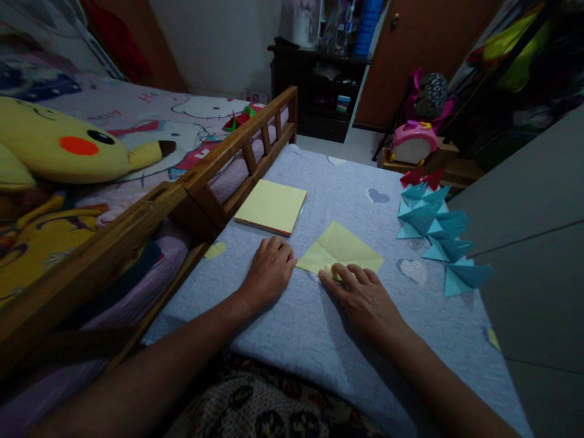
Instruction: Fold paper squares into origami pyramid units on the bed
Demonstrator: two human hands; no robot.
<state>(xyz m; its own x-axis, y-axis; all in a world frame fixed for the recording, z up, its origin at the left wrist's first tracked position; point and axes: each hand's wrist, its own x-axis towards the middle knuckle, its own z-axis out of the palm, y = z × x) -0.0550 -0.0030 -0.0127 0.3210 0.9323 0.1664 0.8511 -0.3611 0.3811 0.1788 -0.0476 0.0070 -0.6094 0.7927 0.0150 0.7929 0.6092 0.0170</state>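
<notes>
A yellow sheet of paper (pixel 340 249), partly folded with creases showing, lies on the light blue padded surface (pixel 301 316). My left hand (pixel 269 271) rests knuckles-up at the sheet's left corner, fingers curled under. My right hand (pixel 360 295) lies flat with fingers stretched out, fingertips pressing the sheet's near edge. A square stack of yellow paper (pixel 272 205) sits just beyond my left hand.
Several folded blue paper pieces (pixel 438 234) lie in a row at the right, with red ones (pixel 420 177) at the far end. A wooden bed rail (pixel 182 194) runs along the left, a yellow plush toy (pixel 68 143) behind it. A grey panel (pixel 538 243) bounds the right.
</notes>
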